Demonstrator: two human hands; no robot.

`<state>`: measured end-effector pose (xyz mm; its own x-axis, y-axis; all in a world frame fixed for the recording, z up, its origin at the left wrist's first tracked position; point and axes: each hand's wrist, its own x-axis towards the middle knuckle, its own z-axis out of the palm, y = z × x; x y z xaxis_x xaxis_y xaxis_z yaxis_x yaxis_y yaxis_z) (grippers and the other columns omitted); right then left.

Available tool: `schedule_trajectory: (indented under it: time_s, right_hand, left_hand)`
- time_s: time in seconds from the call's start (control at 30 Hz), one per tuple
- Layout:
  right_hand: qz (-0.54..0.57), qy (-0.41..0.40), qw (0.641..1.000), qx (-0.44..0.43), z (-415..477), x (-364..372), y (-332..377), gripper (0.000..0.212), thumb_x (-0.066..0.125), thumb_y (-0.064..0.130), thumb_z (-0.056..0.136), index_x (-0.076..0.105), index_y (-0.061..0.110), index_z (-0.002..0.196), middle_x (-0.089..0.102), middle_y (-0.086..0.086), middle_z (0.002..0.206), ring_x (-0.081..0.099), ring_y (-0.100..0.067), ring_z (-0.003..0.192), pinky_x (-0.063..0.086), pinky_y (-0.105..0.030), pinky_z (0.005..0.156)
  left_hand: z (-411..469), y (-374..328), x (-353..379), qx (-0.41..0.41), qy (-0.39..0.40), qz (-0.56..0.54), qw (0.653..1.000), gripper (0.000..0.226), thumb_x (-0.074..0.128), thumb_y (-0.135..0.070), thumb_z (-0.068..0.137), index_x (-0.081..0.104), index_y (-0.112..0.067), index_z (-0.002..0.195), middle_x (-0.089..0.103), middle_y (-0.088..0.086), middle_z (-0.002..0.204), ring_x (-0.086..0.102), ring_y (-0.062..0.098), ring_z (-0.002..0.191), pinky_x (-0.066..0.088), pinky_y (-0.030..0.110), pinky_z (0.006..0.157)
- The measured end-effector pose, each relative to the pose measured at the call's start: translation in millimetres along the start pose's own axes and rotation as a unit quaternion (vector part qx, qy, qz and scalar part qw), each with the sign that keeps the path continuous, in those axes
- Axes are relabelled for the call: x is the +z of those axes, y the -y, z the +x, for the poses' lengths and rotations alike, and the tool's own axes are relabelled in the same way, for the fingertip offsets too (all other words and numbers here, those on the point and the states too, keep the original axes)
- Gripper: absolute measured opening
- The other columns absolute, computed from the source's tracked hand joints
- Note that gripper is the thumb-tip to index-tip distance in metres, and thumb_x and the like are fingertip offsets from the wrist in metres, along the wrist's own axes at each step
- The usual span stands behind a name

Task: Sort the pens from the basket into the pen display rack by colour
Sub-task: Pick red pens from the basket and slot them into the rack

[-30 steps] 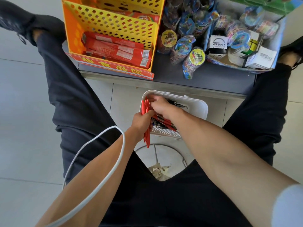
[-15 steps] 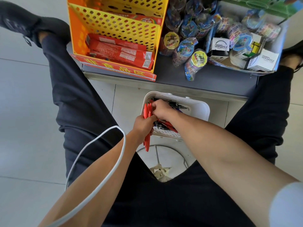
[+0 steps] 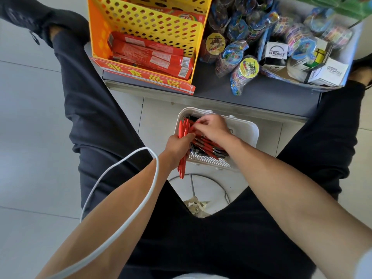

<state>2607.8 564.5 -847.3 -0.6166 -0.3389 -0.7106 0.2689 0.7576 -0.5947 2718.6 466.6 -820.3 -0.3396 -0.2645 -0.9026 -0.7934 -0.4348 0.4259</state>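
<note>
A white basket (image 3: 246, 129) sits on the floor between my legs, holding several red and dark pens (image 3: 207, 148). My left hand (image 3: 177, 147) grips a bunch of red pens (image 3: 183, 129) upright at the basket's left edge, their tips hanging below my fist. My right hand (image 3: 212, 127) is inside the basket with its fingertips pinched on a red pen beside that bunch. A yellow perforated display rack (image 3: 149, 21) stands on the low shelf ahead, with red packets in its front compartment.
A grey shelf ledge (image 3: 261, 97) carries bagged toys (image 3: 241, 71) and a box of white cartons (image 3: 326, 72). A white cable (image 3: 120, 198) loops over my left forearm. A wire stool ring (image 3: 201, 178) shows below the basket. My black-trousered legs flank the basket.
My right hand has shifted slightly toward the bundle in my left hand, picking among the pens. The left hand keeps its bunch in place. The camera has drifted a little.
</note>
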Motion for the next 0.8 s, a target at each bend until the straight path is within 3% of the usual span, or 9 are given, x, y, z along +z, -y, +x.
schedule_trajectory:
  time_s: [0.07, 0.2, 0.33, 0.47, 0.53, 0.6, 0.67, 0.73, 0.8]
  right_hand:
    - [0.126, -0.022, 0.991, 0.035, -11.7, -22.6, -12.4, 0.008, 0.074, 0.01, 0.084, 0.075, 0.017, 0.08, 0.076, -0.008, 0.076, 0.075, -0.016, 0.071, 0.061, -0.025, 0.072]
    - [0.34, -0.001, 0.935, 0.1, -45.6, -60.6, -34.5, 0.007, 0.065, -0.006, 0.091, 0.066, -0.003, 0.097, 0.075, -0.017, 0.08, 0.076, -0.02, 0.07, 0.063, -0.024, 0.069]
    - [0.431, 0.106, 0.887, 0.131, -65.5, -70.2, -45.4, 0.011, 0.061, -0.01, 0.091, 0.065, 0.0, 0.095, 0.076, -0.018, 0.085, 0.077, -0.024, 0.076, 0.063, -0.025, 0.069]
    - [0.327, 0.234, 0.906, 0.134, -74.2, -59.1, -50.1, 0.017, 0.069, -0.008, 0.086, 0.068, 0.004, 0.098, 0.075, -0.019, 0.096, 0.076, -0.026, 0.084, 0.063, -0.029, 0.078]
    - [0.265, 0.258, 0.919, 0.139, -75.7, -51.8, -58.7, 0.015, 0.074, 0.001, 0.086, 0.073, 0.006, 0.101, 0.076, -0.016, 0.097, 0.075, -0.022, 0.084, 0.062, -0.026, 0.076]
    - [0.183, 0.231, 0.947, 0.129, -75.9, -46.2, -65.8, 0.015, 0.073, 0.013, 0.091, 0.075, 0.009, 0.105, 0.077, -0.011, 0.1, 0.073, -0.018, 0.085, 0.058, -0.023, 0.072]
    - [0.024, 0.159, 0.984, 0.078, -68.3, -41.8, -76.6, 0.019, 0.067, 0.017, 0.096, 0.073, 0.014, 0.113, 0.072, 0.001, 0.111, 0.065, -0.014, 0.098, 0.052, -0.024, 0.083]
    - [-0.12, 0.108, 0.986, 0.033, -58.6, -36.9, -86.7, 0.023, 0.06, 0.017, 0.098, 0.072, 0.016, 0.117, 0.06, 0.009, 0.114, 0.053, -0.01, 0.108, 0.044, -0.026, 0.097]
    - [-0.201, 0.106, 0.974, 0.001, -51.4, -31.8, -93.2, 0.023, 0.057, 0.019, 0.097, 0.069, 0.018, 0.117, 0.061, 0.006, 0.119, 0.053, -0.016, 0.118, 0.042, -0.028, 0.102]
  left_hand:
    - [-0.1, -1.1, 1.2, -0.006, 0.001, -0.007, 1.0, 0.027, 0.066, -0.028, 0.094, 0.055, -0.01, 0.077, 0.047, 0.002, 0.057, 0.044, 0.014, 0.043, 0.039, 0.025, 0.045]
    - [-4.0, -3.5, 5.1, -0.009, 0.009, -0.014, 1.0, 0.028, 0.066, -0.035, 0.095, 0.058, -0.011, 0.085, 0.047, 0.0, 0.058, 0.044, 0.011, 0.044, 0.041, 0.024, 0.044]
    - [-10.1, -5.9, 14.7, -0.005, 0.022, -0.039, 0.999, 0.032, 0.068, -0.041, 0.094, 0.061, -0.012, 0.085, 0.053, 0.001, 0.06, 0.045, 0.012, 0.046, 0.041, 0.025, 0.047]
    - [-12.2, -3.0, 18.6, 0.016, -0.019, -0.046, 0.999, 0.024, 0.072, -0.033, 0.09, 0.063, -0.01, 0.09, 0.055, 0.004, 0.065, 0.047, 0.013, 0.047, 0.045, 0.027, 0.049]
    - [-13.2, -1.4, 16.7, 0.014, -0.019, -0.039, 0.999, 0.017, 0.07, -0.025, 0.089, 0.063, -0.01, 0.093, 0.055, 0.006, 0.071, 0.048, 0.013, 0.052, 0.046, 0.027, 0.053]
    - [-13.2, 0.5, 14.9, 0.014, -0.019, -0.027, 0.999, 0.01, 0.065, -0.019, 0.089, 0.062, -0.01, 0.093, 0.057, 0.005, 0.071, 0.053, 0.015, 0.058, 0.05, 0.028, 0.058]
    - [-12.2, 1.9, 13.9, 0.017, -0.012, -0.03, 0.999, 0.011, 0.062, -0.012, 0.087, 0.061, -0.009, 0.097, 0.059, 0.005, 0.07, 0.057, 0.018, 0.065, 0.054, 0.032, 0.064]
    - [-13.0, 2.5, 13.3, 0.012, 0.015, -0.022, 1.0, 0.014, 0.059, -0.006, 0.083, 0.06, -0.005, 0.096, 0.061, 0.008, 0.071, 0.058, 0.019, 0.063, 0.054, 0.03, 0.06]
    - [-14.7, 1.7, 12.5, -0.001, 0.031, -0.028, 0.999, 0.014, 0.059, -0.002, 0.082, 0.062, -0.002, 0.095, 0.063, 0.014, 0.076, 0.061, 0.02, 0.061, 0.054, 0.027, 0.056]
